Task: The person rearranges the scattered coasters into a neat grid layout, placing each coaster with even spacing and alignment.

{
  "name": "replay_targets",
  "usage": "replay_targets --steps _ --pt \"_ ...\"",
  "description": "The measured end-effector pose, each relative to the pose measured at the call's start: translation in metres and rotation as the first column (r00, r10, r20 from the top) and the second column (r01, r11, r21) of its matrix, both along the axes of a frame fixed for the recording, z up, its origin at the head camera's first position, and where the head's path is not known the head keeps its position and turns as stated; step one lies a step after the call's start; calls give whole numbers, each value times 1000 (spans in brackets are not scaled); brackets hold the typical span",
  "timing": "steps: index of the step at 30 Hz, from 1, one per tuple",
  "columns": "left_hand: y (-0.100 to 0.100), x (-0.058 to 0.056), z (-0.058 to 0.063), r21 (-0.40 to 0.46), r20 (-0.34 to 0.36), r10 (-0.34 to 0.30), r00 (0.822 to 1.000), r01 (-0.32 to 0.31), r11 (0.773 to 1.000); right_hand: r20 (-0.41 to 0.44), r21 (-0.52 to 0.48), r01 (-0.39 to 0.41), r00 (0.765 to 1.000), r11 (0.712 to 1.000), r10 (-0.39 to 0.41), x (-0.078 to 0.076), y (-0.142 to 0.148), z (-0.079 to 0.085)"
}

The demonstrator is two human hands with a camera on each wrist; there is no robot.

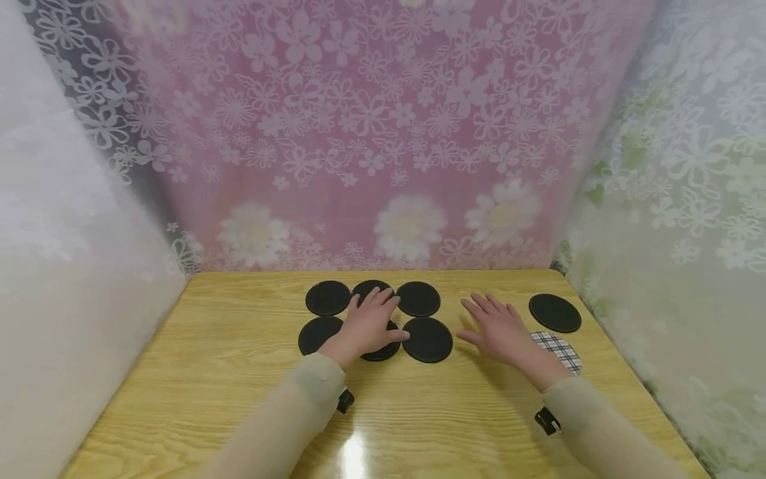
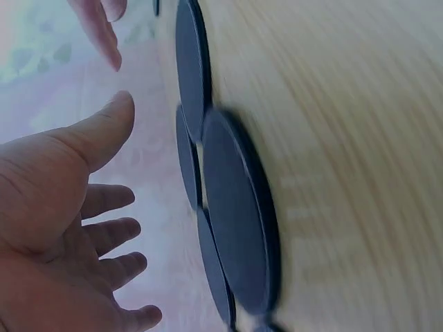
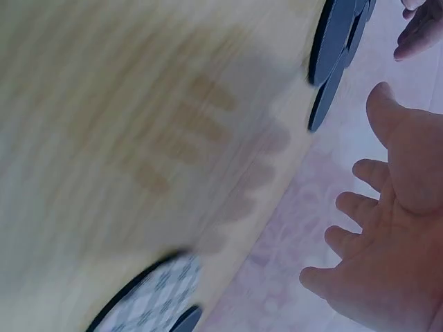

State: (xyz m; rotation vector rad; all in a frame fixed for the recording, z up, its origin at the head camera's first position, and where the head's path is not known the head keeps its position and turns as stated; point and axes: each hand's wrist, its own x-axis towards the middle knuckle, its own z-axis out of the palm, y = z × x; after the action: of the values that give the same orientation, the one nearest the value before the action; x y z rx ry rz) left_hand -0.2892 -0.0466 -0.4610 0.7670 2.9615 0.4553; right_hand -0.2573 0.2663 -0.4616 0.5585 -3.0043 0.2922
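Six round black coasters lie flat in two rows of three in the head view, among them a back-left coaster [image 1: 328, 297], a back-right coaster [image 1: 419, 299] and a front-right coaster [image 1: 427, 339]. Over the middle of this group hovers my left hand [image 1: 368, 326], fingers spread and holding nothing; it partly hides the middle coasters. In the left wrist view, a gap shows between that palm and the near coaster [image 2: 239, 214]. My right hand [image 1: 497, 332], also spread and holding nothing, hangs above bare wood right of the group. Its shadow falls on the table in the right wrist view.
At the table's right side lie another black coaster [image 1: 554, 313] and, in front of it, a plaid-faced coaster [image 1: 559, 349] partly behind my right wrist. The wooden table [image 1: 239, 399] is bordered by a pink floral curtain [image 1: 371, 166] behind and pale curtains on both sides.
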Motion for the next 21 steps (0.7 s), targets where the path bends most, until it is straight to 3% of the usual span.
replay_targets --steps 4,9,14,21 --pt "25 3 1 -3 -3 -19 1000 19 1000 -30 -21 20 999 1000 -21 10 33 -10" --pt "53 7 1 -8 -22 -39 999 39 999 8 -26 96 995 995 -96 21 70 -19" --pt "82 10 -3 -19 -41 -66 997 65 998 35 -20 158 987 987 -157 32 95 -20" --pt "118 20 -8 -30 -12 -81 997 81 996 59 3 225 973 974 -224 48 119 -15"
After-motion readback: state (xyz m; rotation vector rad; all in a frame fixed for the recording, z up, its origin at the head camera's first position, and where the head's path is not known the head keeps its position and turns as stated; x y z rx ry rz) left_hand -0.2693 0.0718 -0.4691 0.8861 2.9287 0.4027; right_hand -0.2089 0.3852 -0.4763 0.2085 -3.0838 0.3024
